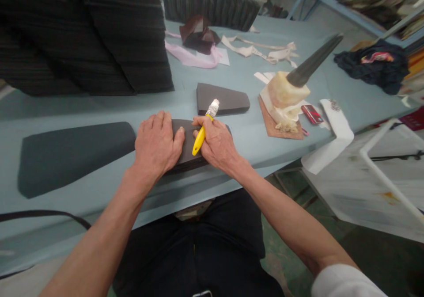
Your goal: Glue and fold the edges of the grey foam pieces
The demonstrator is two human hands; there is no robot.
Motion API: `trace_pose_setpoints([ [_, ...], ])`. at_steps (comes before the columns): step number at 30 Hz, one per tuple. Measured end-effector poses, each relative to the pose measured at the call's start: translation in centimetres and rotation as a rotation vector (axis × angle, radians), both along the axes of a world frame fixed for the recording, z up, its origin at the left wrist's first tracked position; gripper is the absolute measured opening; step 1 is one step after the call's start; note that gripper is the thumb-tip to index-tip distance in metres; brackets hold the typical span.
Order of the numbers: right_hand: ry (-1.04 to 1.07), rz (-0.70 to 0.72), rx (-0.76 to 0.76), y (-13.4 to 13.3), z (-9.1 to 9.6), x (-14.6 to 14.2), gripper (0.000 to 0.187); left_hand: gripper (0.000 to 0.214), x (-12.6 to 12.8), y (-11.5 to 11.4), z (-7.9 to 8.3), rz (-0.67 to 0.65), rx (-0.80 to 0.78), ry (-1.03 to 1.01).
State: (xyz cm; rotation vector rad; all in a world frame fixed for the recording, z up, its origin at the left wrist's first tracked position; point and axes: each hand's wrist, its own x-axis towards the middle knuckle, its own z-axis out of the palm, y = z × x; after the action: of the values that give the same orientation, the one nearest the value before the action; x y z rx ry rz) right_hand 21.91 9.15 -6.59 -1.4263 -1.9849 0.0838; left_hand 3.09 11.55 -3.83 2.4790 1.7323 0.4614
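My left hand (157, 142) lies flat, palm down, on a stack of dark grey tapered pieces (183, 155) near the table's front edge, its thumb apart from the fingers. On the right end of this stack rests my right hand (217, 142), closed around a brush (199, 140) with a yellow handle and a whitish tip that points away from me. Just behind lies a smaller pile of similar dark pieces (221, 99). To the left, one larger flat dark panel (76, 155) reaches up to my left hand.
Tall stacks of black sheets (82, 36) stand at the back left. On the right, a yellowish-white crusted container (283, 98) with a dark tapered handle sits on a brown board (270, 127), beside a small red box (312, 114). Fabric scraps (198, 56) lie at the back.
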Motion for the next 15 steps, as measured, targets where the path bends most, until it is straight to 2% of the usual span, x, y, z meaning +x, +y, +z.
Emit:
trace_pose_setpoints([
  [8, 0.080, 0.063, -0.012, 0.4, 0.1, 0.6, 0.025, 0.072, 0.0, -0.2, 0.2, 0.019, 0.009, -0.002],
  [15, 0.056, 0.089, 0.057, -1.3, 0.7, 0.6, 0.022, 0.075, 0.3, -0.8, 1.6, -0.012, -0.065, 0.088],
])
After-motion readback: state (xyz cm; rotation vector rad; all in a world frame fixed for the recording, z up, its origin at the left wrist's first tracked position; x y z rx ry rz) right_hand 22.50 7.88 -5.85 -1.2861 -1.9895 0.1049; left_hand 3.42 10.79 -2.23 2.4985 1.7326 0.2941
